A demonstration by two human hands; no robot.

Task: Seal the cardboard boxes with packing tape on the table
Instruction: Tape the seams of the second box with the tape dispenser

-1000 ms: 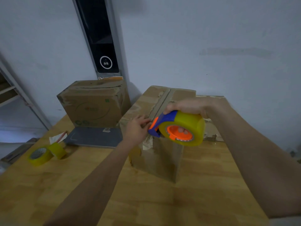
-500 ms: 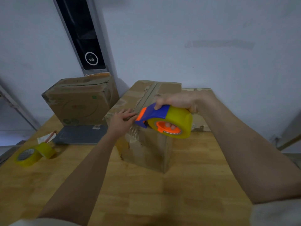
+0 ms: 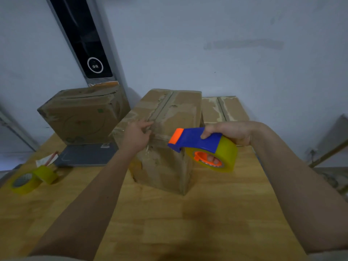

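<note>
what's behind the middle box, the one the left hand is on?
Behind the middle box, to its right, a third box shows only its torn, taped top against the wall. Its sides and base are hidden by the middle box and the right hand.

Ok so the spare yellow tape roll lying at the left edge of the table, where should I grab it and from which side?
Grip the spare tape roll across its outer band, coming down from above. It lies tilted with its open core facing up and toward the camera, so the curved yellow sides are exposed. A smaller roll touches its right side, so come from the left and near sides.

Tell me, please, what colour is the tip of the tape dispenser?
Orange, on a blue body, seen in the head view: tape dispenser.
</note>
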